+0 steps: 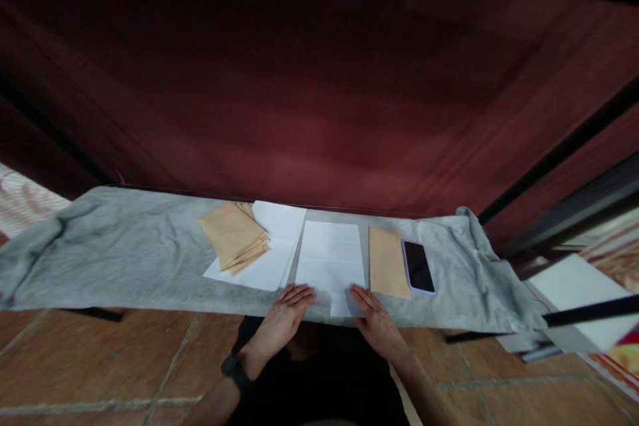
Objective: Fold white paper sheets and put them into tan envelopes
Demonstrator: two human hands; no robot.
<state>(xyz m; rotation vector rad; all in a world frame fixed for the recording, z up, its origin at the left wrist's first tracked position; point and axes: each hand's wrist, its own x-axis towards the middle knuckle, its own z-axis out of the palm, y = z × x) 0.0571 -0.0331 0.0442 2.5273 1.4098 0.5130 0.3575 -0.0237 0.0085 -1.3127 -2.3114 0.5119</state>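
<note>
A white sheet of paper with a faint crease across it lies on the grey cloth in front of me. Its near edge looks partly folded or uneven between my hands. My left hand rests on the near left corner, fingers stretched out and flat. On the near right corner lies my right hand, its fingers also extended; its thumb is by the table edge. Left of the sheet, a fanned stack of brown envelopes sits on more white paper. To the right is a single brown envelope.
A smartphone with a pale purple case lies right of the single envelope. The grey cloth covers a narrow table against a dark red fabric wall. White boards or sheets stand beyond the right end, above a tiled floor.
</note>
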